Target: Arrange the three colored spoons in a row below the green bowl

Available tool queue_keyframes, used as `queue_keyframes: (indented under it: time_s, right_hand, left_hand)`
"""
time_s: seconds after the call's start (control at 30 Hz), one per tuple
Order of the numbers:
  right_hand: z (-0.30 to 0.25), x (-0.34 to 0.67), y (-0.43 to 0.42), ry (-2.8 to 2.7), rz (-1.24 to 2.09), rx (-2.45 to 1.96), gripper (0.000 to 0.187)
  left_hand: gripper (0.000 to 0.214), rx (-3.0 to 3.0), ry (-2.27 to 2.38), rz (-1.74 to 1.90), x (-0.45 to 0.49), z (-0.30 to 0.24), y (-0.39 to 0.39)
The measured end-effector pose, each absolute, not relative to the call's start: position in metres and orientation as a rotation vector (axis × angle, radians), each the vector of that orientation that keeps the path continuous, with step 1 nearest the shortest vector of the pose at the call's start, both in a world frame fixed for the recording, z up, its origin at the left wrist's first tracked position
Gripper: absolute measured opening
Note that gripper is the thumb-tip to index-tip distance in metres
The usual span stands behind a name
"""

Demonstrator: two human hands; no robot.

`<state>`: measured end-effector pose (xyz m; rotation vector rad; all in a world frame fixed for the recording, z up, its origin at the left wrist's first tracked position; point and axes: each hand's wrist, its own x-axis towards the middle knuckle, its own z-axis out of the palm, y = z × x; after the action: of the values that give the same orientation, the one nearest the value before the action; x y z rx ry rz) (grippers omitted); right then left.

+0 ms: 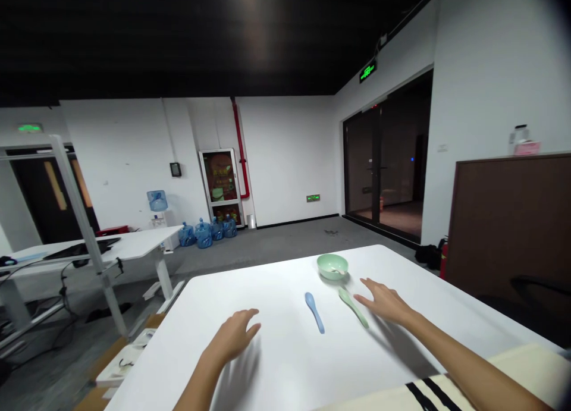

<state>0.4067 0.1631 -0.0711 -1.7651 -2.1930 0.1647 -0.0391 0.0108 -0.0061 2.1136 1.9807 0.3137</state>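
Note:
A light green bowl (328,269) stands near the far edge of the white table, with a small pale piece, perhaps a spoon, inside it. In front of the bowl lies a green spoon (355,310), and left of that a blue spoon (314,313). My right hand (384,301) hovers just right of the green spoon, fingers apart and holding nothing. Over the left part of the table is my left hand (234,335), its thumb and fingers spread, also holding nothing and well away from the blue spoon.
The white table (276,363) fills the foreground. Cardboard boxes (127,360) sit beside its left edge. Beyond are another desk (147,244) with cables and several blue water bottles (204,234). A brown cabinet (508,232) stands at the right.

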Motion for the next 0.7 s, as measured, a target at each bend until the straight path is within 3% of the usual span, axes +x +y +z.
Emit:
queue_keyframes:
  time_s: [0.7]
  right_hand:
    - [-0.075,0.4086,0.1651,-2.161,0.213,-1.718,0.083]
  left_hand:
    - [0.058,2.107,1.989,0.283,-0.0367,-0.0023,0.0095]
